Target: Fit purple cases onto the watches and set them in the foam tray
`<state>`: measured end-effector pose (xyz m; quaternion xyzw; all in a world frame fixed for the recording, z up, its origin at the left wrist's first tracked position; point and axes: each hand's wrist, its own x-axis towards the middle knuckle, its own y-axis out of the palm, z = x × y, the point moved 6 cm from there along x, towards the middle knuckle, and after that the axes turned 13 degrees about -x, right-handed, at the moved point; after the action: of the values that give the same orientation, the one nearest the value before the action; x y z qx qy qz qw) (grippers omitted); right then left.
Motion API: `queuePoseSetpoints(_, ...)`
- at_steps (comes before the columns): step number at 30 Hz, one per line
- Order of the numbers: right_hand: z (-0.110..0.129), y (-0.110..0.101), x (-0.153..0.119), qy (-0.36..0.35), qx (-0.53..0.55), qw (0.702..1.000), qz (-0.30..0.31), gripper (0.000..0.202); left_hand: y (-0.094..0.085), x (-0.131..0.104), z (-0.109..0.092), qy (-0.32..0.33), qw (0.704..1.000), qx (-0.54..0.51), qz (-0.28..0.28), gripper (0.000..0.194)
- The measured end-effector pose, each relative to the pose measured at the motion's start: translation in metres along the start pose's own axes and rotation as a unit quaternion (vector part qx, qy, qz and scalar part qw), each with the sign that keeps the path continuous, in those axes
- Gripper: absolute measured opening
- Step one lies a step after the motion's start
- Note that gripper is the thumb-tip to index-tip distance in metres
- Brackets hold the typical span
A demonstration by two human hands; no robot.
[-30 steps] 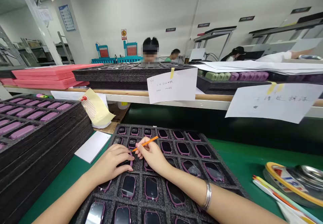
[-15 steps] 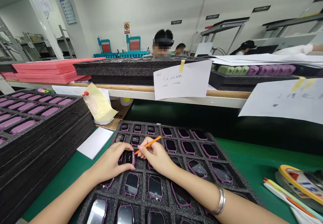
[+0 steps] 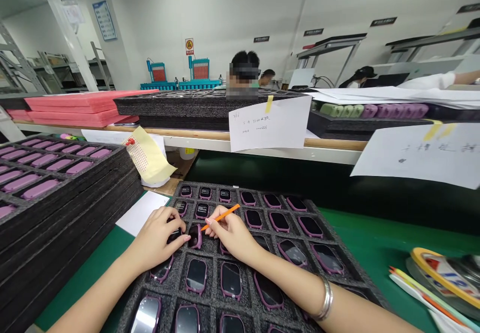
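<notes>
A black foam tray (image 3: 213, 258) holds several purple watch cases with dark screens in its compartments. My right hand (image 3: 227, 230) pinches an orange stick (image 3: 225, 214), whose pointed tip meets the right edge of a tilted watch case (image 3: 195, 236). Just left of that case is my left hand (image 3: 168, 230), thumb and fingers curved apart, with the thumb tip beside the case and the fingers over a neighbouring one. White text shows on several screens in the two far rows, such as one watch (image 3: 202, 210).
Stacked foam trays (image 3: 75, 213) with purple parts stand at left. A white pad (image 3: 140, 212) lies behind my left hand. Tape (image 3: 442, 278) and thin sticks (image 3: 427, 293) are at right. A shelf edge (image 3: 330, 153) with hanging papers crosses behind; people sit beyond.
My left hand has moved left, off the watch case it was gripping, and its fingers have curled. That case's screen has gone from lit to dark. The orange stick has barely moved.
</notes>
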<state>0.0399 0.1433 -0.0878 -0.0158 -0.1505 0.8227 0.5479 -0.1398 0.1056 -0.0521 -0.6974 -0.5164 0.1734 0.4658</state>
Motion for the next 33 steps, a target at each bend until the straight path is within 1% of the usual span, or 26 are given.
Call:
queuePoseSetpoints(5, 0.003, -0.003, 0.002, -0.007, 0.000, 1.000, -0.029, 0.021, -0.009, -0.014, 0.006, -0.002, 1.000, -0.017, -0.002, 0.014)
queuePoseSetpoints(7, 0.004, 0.000, 0.006, -0.007, 0.000, 0.999, -0.039, 0.019, -0.011, -0.019, 0.010, 0.002, 0.999, -0.032, 0.003, 0.015)
queuePoseSetpoints(9, 0.005, 0.008, 0.014, -0.006, 0.003, 1.000, -0.030, 0.016, -0.014, -0.022, 0.014, 0.005, 0.999, -0.046, 0.007, 0.016)
queuePoseSetpoints(15, 0.004, 0.050, 0.041, 0.003, 0.024, 0.999, 0.038, 0.017, -0.018, -0.023, 0.019, 0.003, 0.997, -0.074, 0.007, 0.015)
queuePoseSetpoints(18, 0.004, 0.061, 0.046, 0.004, 0.029, 0.998, 0.057, 0.018, -0.019, -0.022, 0.020, -0.007, 0.997, -0.082, -0.006, 0.018)
queuePoseSetpoints(22, 0.005, 0.063, 0.044, -0.001, 0.026, 0.998, 0.060, 0.017, -0.018, -0.023, 0.025, -0.045, 0.994, -0.089, -0.034, 0.038)
queuePoseSetpoints(24, 0.005, 0.062, 0.043, -0.002, 0.022, 0.998, 0.059, 0.017, -0.017, -0.023, 0.027, -0.058, 0.993, -0.092, -0.040, 0.040)
queuePoseSetpoints(27, 0.005, 0.060, 0.041, -0.004, 0.016, 0.998, 0.059, 0.016, -0.015, -0.024, 0.028, -0.061, 0.993, -0.094, -0.038, 0.037)
queuePoseSetpoints(30, 0.006, 0.060, 0.040, -0.009, 0.011, 0.998, 0.060, 0.016, -0.018, -0.022, 0.027, -0.046, 0.994, -0.097, -0.026, 0.036)
queuePoseSetpoints(33, 0.006, 0.060, 0.040, -0.013, 0.010, 0.998, 0.057, 0.016, -0.024, -0.012, 0.024, -0.021, 0.995, -0.097, -0.016, 0.024)
